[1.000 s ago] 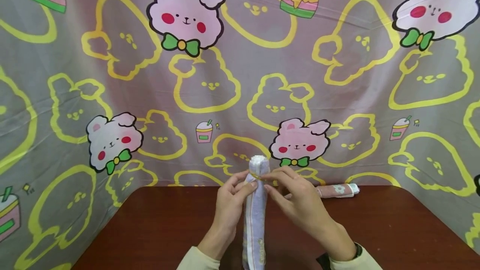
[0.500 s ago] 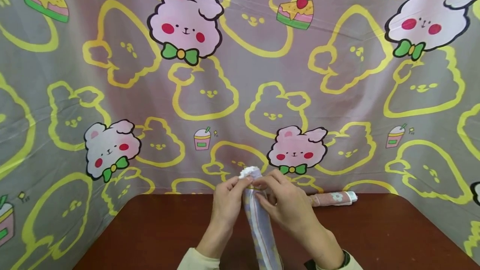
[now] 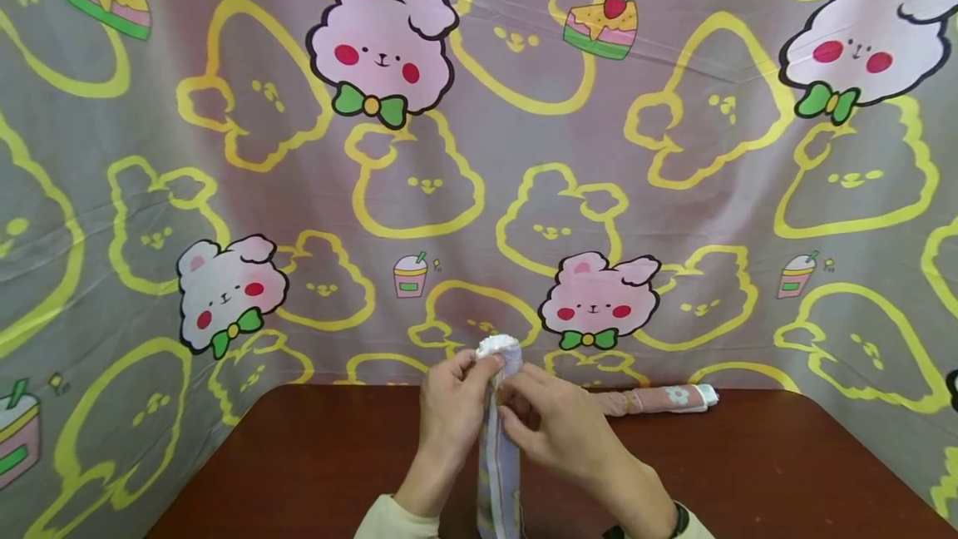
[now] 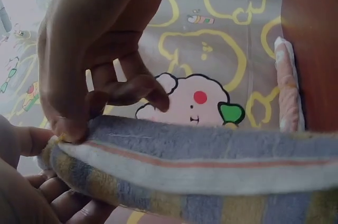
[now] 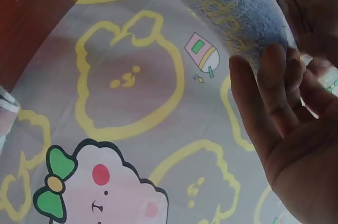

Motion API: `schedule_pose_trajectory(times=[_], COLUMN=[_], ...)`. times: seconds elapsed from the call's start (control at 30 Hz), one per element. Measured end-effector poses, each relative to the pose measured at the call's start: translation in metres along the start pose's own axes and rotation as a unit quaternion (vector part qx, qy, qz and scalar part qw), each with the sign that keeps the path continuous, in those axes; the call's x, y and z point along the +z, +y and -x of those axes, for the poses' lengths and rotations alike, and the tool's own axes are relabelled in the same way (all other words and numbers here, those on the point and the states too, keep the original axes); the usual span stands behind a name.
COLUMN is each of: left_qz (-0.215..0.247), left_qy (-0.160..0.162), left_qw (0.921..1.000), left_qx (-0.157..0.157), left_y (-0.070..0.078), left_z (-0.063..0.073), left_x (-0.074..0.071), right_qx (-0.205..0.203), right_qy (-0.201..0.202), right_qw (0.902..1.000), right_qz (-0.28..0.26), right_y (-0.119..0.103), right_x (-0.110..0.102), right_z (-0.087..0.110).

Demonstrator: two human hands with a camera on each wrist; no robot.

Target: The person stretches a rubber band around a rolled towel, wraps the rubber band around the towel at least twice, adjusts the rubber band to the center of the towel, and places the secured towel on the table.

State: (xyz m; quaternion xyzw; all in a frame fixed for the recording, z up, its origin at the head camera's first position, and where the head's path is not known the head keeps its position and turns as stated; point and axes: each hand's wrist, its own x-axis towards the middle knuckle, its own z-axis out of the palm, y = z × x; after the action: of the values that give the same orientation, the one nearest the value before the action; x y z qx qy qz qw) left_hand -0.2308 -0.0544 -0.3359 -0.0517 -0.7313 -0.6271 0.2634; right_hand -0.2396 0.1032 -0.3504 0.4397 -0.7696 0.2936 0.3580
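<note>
A rolled towel [image 3: 499, 464], blue-purple with yellow patches and a white, pink-lined edge, stands nearly upright in the head view. My left hand [image 3: 452, 406] grips it close to its white upper end, thumb in front. My right hand [image 3: 561, 418] pinches at the same neck with thumb and forefinger, the other fingers curled. In the left wrist view the towel [image 4: 211, 168] narrows to a yellow band [image 4: 62, 138] between both hands' fingertips. The right wrist view has the right hand's fingers [image 5: 272, 86] against the towel's end; the fingertips' exact hold is partly hidden.
A second rolled towel [image 3: 666, 399], pink with a pale flower and a yellowish band, lies at the back right of the dark red-brown table [image 3: 299, 472]. A patterned cloth curtain [image 3: 479, 148] hangs behind the table's back edge.
The left hand has shifted up towards the towel's top end, and the right has moved slightly left. The towel tipped its top leftward, then came back nearly upright. The pink towel stayed put.
</note>
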Motion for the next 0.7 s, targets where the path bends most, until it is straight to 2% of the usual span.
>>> schedule_pose_trajectory(times=[0.1, 0.17, 0.23, 0.33, 0.4, 0.5, 0.53, 0.57, 0.63, 0.7], left_qz=[0.021, 0.061, 0.104, 0.157, 0.190, 0.236, 0.246, 0.250, 0.247, 0.231], left_qy=[-0.002, -0.019, -0.052, -0.135, -0.198, -0.287, -0.310, -0.329, -0.344, -0.333], left_qw=[0.9997, 0.9976, 0.9923, 0.9770, 0.9608, 0.9278, 0.9179, 0.9100, 0.9055, 0.9136], left_qx=[-0.009, -0.027, -0.043, -0.049, -0.037, -0.029, -0.027, -0.026, -0.029, -0.031], left_y=[0.001, 0.001, 0.000, -0.003, -0.005, -0.010, -0.011, -0.013, -0.016, -0.016], left_z=[-0.003, -0.005, -0.007, -0.010, -0.014, -0.019, -0.019, -0.020, -0.019, -0.018], left_x=[-0.001, -0.002, -0.004, -0.010, -0.016, -0.023, -0.024, -0.024, -0.023, -0.022], right_qx=[0.007, 0.004, 0.006, 0.044, 0.102, 0.190, 0.207, 0.217, 0.213, 0.200], right_qy=[-0.032, -0.033, -0.023, -0.011, -0.021, -0.052, -0.063, -0.073, -0.082, -0.077], right_qw=[0.9995, 0.9994, 0.9995, 0.9955, 0.9805, 0.9403, 0.9286, 0.9211, 0.9200, 0.9286], right_qz=[-0.006, -0.004, -0.019, -0.083, -0.166, -0.277, -0.302, -0.315, -0.318, -0.302], right_y=[-0.002, -0.002, -0.002, 0.000, 0.001, 0.001, 0.001, 0.001, 0.002, 0.002], right_x=[0.000, 0.000, -0.002, -0.013, -0.024, -0.038, -0.040, -0.042, -0.043, -0.040], right_z=[0.001, 0.001, 0.001, -0.001, -0.001, -0.002, -0.002, -0.002, -0.002, -0.002])
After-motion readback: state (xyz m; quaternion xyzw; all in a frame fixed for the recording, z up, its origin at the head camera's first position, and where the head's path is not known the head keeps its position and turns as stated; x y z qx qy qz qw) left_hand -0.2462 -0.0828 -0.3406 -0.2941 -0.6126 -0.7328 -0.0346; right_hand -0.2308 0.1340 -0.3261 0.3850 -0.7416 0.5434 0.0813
